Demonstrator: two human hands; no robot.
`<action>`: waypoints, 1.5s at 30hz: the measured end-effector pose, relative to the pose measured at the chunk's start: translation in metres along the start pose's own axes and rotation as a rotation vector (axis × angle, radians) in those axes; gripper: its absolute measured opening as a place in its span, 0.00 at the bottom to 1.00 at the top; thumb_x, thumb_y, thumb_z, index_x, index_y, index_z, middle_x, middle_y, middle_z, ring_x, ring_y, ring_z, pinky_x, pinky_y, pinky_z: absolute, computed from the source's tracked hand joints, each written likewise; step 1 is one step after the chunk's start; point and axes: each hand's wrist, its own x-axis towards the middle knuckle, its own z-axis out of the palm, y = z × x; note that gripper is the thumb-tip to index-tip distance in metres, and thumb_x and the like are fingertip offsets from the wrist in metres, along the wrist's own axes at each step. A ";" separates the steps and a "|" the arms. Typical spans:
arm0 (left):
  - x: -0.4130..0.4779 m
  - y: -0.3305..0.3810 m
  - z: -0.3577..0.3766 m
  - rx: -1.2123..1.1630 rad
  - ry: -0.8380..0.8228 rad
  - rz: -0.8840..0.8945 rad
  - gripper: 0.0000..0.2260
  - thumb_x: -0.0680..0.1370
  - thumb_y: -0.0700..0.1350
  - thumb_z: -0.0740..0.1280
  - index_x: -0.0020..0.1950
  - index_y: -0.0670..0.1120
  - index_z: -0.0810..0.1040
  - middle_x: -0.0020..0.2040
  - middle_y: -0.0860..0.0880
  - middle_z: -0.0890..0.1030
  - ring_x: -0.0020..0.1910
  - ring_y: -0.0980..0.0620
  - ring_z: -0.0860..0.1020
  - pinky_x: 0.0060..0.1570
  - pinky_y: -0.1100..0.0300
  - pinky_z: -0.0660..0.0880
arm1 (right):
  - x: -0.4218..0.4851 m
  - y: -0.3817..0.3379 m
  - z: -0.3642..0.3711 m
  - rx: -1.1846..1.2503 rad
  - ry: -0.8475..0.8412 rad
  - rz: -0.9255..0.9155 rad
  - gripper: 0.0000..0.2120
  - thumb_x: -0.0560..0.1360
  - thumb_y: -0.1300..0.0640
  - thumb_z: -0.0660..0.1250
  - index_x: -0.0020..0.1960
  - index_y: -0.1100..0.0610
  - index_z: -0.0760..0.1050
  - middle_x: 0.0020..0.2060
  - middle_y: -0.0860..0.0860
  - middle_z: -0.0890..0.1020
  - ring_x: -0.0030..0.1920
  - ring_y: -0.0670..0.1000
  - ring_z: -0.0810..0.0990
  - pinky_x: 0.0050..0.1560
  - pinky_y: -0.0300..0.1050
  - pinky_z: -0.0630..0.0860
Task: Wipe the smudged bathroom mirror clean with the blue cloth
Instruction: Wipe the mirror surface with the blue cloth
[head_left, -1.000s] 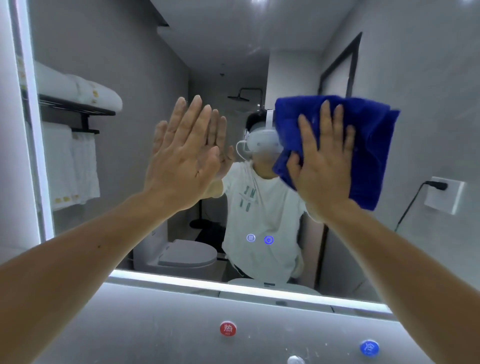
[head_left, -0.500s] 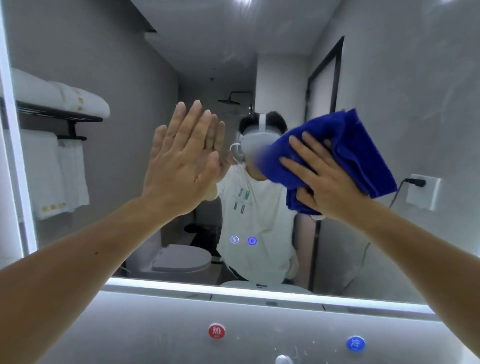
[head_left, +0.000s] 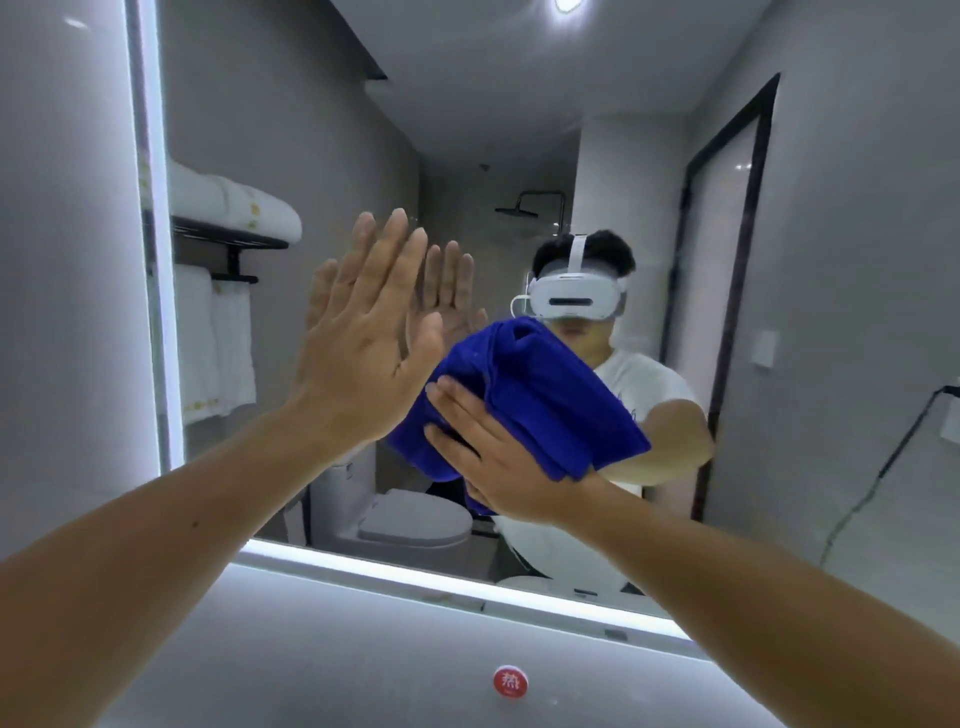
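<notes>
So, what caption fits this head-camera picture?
Right hand presses the blue cloth to the bathroom mirror; left hand flat against it.

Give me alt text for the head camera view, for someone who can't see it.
A person's right hand presses a bunched blue cloth against a bathroom mirror, while the left hand lies flat on the mirror beside it.

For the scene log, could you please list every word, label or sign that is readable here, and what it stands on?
"热": white character on the round red sticker below the mirror.
Print on the reflected white T-shirt: too blurred to read.
Yellow marks on the hanging white towels: too small to read.
</notes>
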 end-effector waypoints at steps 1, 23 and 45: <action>-0.001 -0.006 -0.003 -0.001 -0.002 -0.017 0.30 0.80 0.55 0.49 0.80 0.46 0.51 0.81 0.48 0.50 0.80 0.50 0.45 0.76 0.43 0.48 | 0.002 -0.006 0.001 -0.015 -0.021 -0.045 0.24 0.79 0.57 0.54 0.73 0.63 0.67 0.73 0.67 0.63 0.74 0.67 0.61 0.74 0.62 0.58; 0.018 0.033 0.017 -0.044 -0.003 0.025 0.30 0.80 0.56 0.46 0.80 0.45 0.52 0.80 0.49 0.50 0.79 0.49 0.47 0.76 0.42 0.50 | -0.103 0.096 -0.015 0.160 0.139 0.436 0.24 0.77 0.56 0.62 0.72 0.60 0.70 0.73 0.63 0.65 0.75 0.66 0.58 0.76 0.62 0.49; 0.031 0.121 0.073 -0.075 -0.032 0.099 0.31 0.81 0.62 0.41 0.80 0.47 0.54 0.81 0.50 0.52 0.79 0.53 0.46 0.76 0.46 0.49 | -0.181 0.127 -0.011 0.033 -0.029 0.743 0.30 0.81 0.38 0.50 0.79 0.48 0.52 0.79 0.56 0.50 0.78 0.62 0.47 0.72 0.72 0.43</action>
